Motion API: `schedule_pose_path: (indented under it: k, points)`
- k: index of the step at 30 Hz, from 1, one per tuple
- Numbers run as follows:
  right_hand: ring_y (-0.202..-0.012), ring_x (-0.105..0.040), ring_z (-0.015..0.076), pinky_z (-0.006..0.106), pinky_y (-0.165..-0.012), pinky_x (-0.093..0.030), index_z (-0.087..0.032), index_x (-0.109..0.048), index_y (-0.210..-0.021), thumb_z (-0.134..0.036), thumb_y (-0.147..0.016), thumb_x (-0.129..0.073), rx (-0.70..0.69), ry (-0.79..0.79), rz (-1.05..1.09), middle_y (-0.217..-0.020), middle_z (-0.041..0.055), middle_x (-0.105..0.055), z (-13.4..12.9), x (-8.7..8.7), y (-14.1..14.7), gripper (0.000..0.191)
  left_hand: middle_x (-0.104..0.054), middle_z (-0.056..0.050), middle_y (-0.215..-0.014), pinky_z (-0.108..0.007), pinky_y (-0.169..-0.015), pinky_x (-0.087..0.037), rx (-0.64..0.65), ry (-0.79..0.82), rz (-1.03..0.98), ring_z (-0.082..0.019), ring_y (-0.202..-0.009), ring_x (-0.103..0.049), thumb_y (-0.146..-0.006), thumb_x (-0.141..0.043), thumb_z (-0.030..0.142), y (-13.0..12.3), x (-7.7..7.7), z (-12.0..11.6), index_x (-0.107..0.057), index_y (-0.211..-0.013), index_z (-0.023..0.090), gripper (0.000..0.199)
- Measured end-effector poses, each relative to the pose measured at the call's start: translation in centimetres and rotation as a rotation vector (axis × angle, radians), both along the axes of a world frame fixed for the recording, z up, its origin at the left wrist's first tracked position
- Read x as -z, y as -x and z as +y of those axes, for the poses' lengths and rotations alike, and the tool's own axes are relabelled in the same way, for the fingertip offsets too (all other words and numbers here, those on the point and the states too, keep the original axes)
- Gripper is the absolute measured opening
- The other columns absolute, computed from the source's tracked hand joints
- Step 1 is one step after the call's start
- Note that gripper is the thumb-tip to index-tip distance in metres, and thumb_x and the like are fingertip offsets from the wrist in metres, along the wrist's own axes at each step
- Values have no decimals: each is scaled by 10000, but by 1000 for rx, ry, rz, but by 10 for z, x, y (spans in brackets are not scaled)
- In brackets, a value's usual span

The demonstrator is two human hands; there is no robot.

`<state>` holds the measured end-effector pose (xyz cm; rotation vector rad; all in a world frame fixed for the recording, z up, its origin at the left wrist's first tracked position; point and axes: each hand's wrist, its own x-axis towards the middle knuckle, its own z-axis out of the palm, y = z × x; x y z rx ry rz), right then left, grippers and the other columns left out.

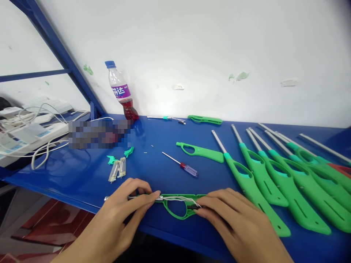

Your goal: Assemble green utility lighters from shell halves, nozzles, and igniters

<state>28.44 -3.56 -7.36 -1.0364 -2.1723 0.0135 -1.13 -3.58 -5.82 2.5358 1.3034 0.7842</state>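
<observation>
An opened green lighter shell (175,216) lies at the table's front edge, with white wires (179,198) running along it. My left hand (130,208) pinches the metal tube (157,198) at the shell's left end; the tube's tip sticks out to the left. My right hand (233,215) is closed at the shell's right part, its fingertips on a small black part (194,206) where the wires end. The palm covers the shell's right end. Above the hands lies a screwdriver (189,170) with a clear handle.
Several green lighters (257,197) lie on the right. Green shell halves (205,152) (205,119) and a metal tube with wires (164,118) are farther back. Clear tanks (117,168) and small green pieces (128,152) lie left. A bottle (120,91) leans on the wall.
</observation>
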Motion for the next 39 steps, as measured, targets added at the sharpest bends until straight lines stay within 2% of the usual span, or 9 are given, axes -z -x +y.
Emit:
schedule_pose_path:
  k: [3,8,11,14,18,23,30,34,39]
  points:
    - [-891,-763,151,266,-882,-626,-245,-764,-1058,-277,-1144,-435,1,-25,-21,-1007,11,-792,1,0,-1,341,-625,-36,-1195,-240,-874,-536,-10,8,1,-148,-1041,-653,-1090,-519,115,-2,-1,-2,-691,-1314,323,351]
    - [-808,-741,142,250,-817,-617,-239,-733,-984,-291,-1145,-436,14,-15,-12,-924,18,-764,0,0,1,342,-652,-42,-1283,-306,-981,-544,-36,-9,62,-199,-1145,-662,-1097,-543,240,6,-9,3,-683,-1362,350,319]
    - [-776,-723,145,254,-782,-602,-250,-714,-989,-313,-1140,-457,28,-5,-2,-912,3,-754,0,1,1,304,-679,-48,-1329,-429,-1084,-500,-182,-107,130,-273,-1219,-648,-1091,-556,419,25,-23,26,-672,-1396,365,331]
    - [-791,-715,149,258,-770,-589,-260,-702,-1013,-311,-1137,-469,30,7,2,-920,-10,-748,-1,2,0,268,-745,-93,-1227,-502,-1089,-492,-365,-221,208,-346,-1218,-665,-1072,-518,511,48,-37,61,-745,-1271,277,382]
    - [-767,-706,157,271,-730,-570,-263,-685,-1016,-318,-1123,-508,47,15,14,-896,-13,-738,-2,3,1,213,-776,-160,-1173,-540,-989,-544,-409,-193,272,-406,-1141,-701,-1018,-562,554,68,-42,100,-791,-1168,212,438]
    - [-741,-706,159,275,-712,-556,-261,-690,-1001,-332,-1129,-493,59,4,36,-876,-13,-742,-1,3,3,246,-812,-147,-1072,-501,-912,-569,-403,-122,329,-396,-1057,-736,-982,-569,544,70,-35,118,-821,-1053,228,410]
    - [-773,-716,157,261,-733,-568,-239,-691,-1039,-266,-1131,-482,47,-9,36,-895,-3,-751,-1,3,2,230,-805,-137,-984,-477,-844,-568,-389,-74,310,-376,-935,-751,-943,-546,484,59,-35,118,-803,-955,203,381]
    - [-781,-714,158,263,-722,-571,-235,-693,-1060,-260,-1129,-484,43,-4,32,-909,-2,-755,-2,3,2,222,-771,-108,-1068,-438,-908,-547,-418,-118,213,-318,-975,-730,-995,-540,441,49,-47,101,-734,-1087,173,344]
    - [-786,-718,164,277,-745,-576,-241,-694,-1068,-263,-1123,-503,40,5,14,-933,-3,-765,0,2,0,200,-740,-7,-950,-292,-702,-574,-367,-82,44,-193,-788,-713,-1019,-578,476,27,-54,70,-686,-1264,260,344]
